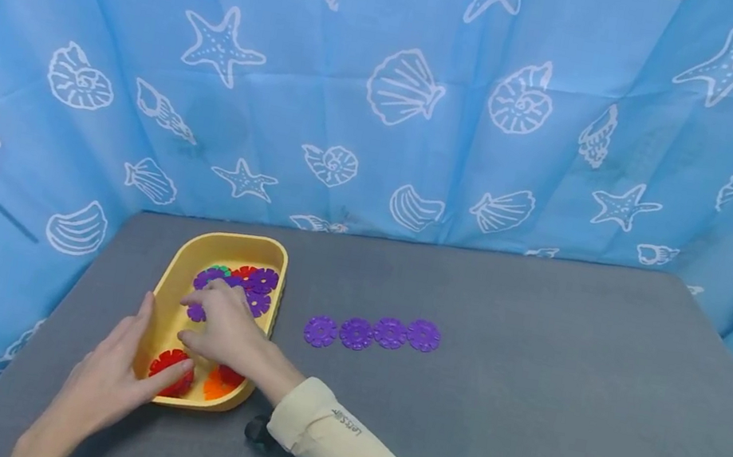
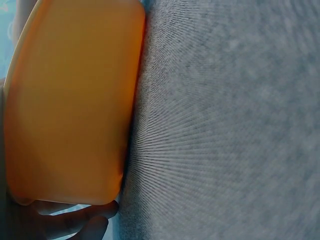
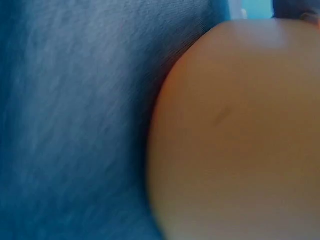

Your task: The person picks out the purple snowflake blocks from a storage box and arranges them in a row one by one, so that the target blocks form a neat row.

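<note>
A yellow plastic tub stands at the left of the table, holding flower-shaped notched plastic discs. My left hand grips its near left corner, thumb over the rim above a red disc and fingers along the outer wall. Some fingers show past the tub's wall in the left wrist view. Over the tub's right side reaches my right hand, thumb and forefinger apart, other fingertips at the purple discs; part of that pile is hidden beneath it. The right wrist view shows mainly the tub's outer wall.
Several purple discs lie in a row on the grey tabletop, right of the tub. Inside the tub, an orange disc lies near the front. A blue shell-patterned curtain borders the table's back and sides.
</note>
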`<state>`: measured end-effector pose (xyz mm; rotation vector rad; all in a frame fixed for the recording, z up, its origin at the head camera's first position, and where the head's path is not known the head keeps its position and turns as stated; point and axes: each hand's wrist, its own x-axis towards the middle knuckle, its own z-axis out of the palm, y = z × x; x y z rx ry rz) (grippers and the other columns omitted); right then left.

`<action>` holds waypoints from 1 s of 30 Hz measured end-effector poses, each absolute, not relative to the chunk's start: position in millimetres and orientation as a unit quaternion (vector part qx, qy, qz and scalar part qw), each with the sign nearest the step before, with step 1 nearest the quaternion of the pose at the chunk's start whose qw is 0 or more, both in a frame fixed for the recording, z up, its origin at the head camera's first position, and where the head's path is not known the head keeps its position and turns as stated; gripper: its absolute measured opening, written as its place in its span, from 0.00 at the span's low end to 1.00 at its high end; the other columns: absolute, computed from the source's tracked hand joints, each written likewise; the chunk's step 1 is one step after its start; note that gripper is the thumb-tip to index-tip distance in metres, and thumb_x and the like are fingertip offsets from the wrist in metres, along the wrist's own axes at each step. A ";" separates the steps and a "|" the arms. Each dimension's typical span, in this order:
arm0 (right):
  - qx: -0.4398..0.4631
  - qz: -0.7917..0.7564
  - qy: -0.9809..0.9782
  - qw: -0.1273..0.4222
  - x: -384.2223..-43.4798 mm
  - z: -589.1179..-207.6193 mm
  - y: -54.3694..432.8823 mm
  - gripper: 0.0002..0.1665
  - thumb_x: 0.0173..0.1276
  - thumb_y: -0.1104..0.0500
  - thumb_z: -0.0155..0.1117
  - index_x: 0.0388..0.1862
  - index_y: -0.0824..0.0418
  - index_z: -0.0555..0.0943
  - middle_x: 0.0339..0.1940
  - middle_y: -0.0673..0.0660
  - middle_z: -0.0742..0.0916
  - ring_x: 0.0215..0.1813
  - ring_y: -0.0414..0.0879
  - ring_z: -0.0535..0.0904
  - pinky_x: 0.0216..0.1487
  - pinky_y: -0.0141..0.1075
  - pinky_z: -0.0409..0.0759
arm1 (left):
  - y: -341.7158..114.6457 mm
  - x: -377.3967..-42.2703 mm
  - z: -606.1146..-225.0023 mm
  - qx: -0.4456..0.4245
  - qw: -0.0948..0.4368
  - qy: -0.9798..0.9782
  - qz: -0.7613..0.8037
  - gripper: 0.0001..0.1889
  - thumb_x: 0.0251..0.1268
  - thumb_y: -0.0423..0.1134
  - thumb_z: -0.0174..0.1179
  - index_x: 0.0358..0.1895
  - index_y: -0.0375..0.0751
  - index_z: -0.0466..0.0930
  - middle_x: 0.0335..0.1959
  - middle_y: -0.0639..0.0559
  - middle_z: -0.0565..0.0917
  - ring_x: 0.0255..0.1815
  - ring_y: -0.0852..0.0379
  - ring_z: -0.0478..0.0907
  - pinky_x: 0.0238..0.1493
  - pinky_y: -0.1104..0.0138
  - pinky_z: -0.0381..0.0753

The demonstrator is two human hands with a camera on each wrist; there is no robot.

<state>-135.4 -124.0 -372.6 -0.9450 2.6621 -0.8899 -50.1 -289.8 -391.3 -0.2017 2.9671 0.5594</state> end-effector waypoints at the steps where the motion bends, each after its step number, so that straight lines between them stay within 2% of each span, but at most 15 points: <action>1: -0.316 -0.285 0.900 0.092 -135.9 -373.8 -125.5 0.27 0.65 0.49 0.75 0.63 0.47 0.84 0.59 0.44 0.86 0.57 0.37 0.75 0.54 0.26 0.75 | -289.8 -50.2 -391.5 -0.067 0.058 0.979 0.182 0.66 0.59 0.74 0.60 0.83 0.35 0.32 0.63 0.29 0.71 0.44 0.49 0.76 0.37 0.59 0.85; 4: -0.308 -0.246 0.912 0.114 -135.7 -377.1 -128.0 0.26 0.65 0.47 0.75 0.62 0.45 0.84 0.58 0.42 0.88 0.58 0.38 0.75 0.55 0.28 0.77 | -289.5 -50.0 -391.5 -0.069 0.061 0.979 0.181 0.66 0.59 0.75 0.59 0.83 0.35 0.33 0.63 0.30 0.71 0.44 0.48 0.76 0.36 0.61 0.83; 7: -0.297 -0.221 0.919 0.136 -132.3 -379.2 -128.6 0.27 0.63 0.45 0.76 0.62 0.41 0.84 0.56 0.40 0.88 0.55 0.38 0.73 0.49 0.28 0.79 | -289.3 -50.1 -391.6 -0.074 0.069 0.978 0.184 0.66 0.59 0.75 0.59 0.83 0.35 0.32 0.63 0.30 0.70 0.45 0.48 0.76 0.37 0.60 0.83; 13: -0.332 -0.193 0.915 0.124 -128.9 -380.7 -129.1 0.25 0.61 0.50 0.79 0.58 0.40 0.86 0.54 0.38 0.88 0.52 0.37 0.74 0.47 0.27 0.79 | -289.8 -49.8 -391.4 -0.078 0.073 0.977 0.183 0.66 0.59 0.75 0.59 0.83 0.35 0.32 0.61 0.31 0.71 0.45 0.48 0.76 0.34 0.66 0.78; 16: -0.338 -0.182 0.916 0.117 -128.3 -380.7 -128.8 0.25 0.60 0.52 0.79 0.57 0.39 0.86 0.55 0.39 0.85 0.53 0.37 0.74 0.45 0.27 0.80 | -290.0 -49.0 -391.3 -0.076 0.069 0.978 0.183 0.66 0.58 0.75 0.60 0.83 0.35 0.32 0.61 0.31 0.71 0.45 0.48 0.76 0.35 0.64 0.82; 20: -0.314 -0.162 0.928 0.116 -124.8 -379.6 -129.0 0.22 0.62 0.51 0.78 0.56 0.39 0.87 0.58 0.44 0.80 0.56 0.40 0.74 0.47 0.31 0.84 | -290.2 -49.5 -391.2 -0.078 0.073 0.977 0.185 0.66 0.59 0.75 0.59 0.83 0.35 0.31 0.62 0.30 0.70 0.45 0.48 0.76 0.37 0.61 0.84; 24: -0.302 -0.148 0.934 0.122 -122.7 -378.5 -129.0 0.18 0.64 0.51 0.76 0.53 0.39 0.87 0.59 0.44 0.81 0.57 0.41 0.76 0.51 0.33 0.85 | -289.3 -49.6 -391.1 -0.079 0.074 0.976 0.186 0.66 0.59 0.75 0.59 0.83 0.35 0.31 0.63 0.30 0.70 0.46 0.48 0.76 0.38 0.60 0.85; 28: -0.308 -0.150 0.932 0.122 -122.8 -378.9 -127.8 0.20 0.65 0.51 0.75 0.57 0.40 0.86 0.56 0.45 0.83 0.53 0.40 0.76 0.49 0.30 0.84 | -288.3 -49.8 -390.8 -0.076 0.069 0.977 0.188 0.66 0.59 0.75 0.59 0.83 0.35 0.32 0.62 0.30 0.71 0.46 0.48 0.77 0.40 0.56 0.87; 30: -0.309 -0.143 0.932 0.121 -122.9 -379.2 -127.6 0.22 0.65 0.51 0.74 0.58 0.40 0.84 0.56 0.45 0.83 0.53 0.40 0.77 0.50 0.31 0.84 | -287.8 -50.0 -390.8 -0.076 0.067 0.977 0.189 0.66 0.59 0.75 0.59 0.83 0.35 0.32 0.62 0.30 0.71 0.46 0.48 0.77 0.39 0.57 0.87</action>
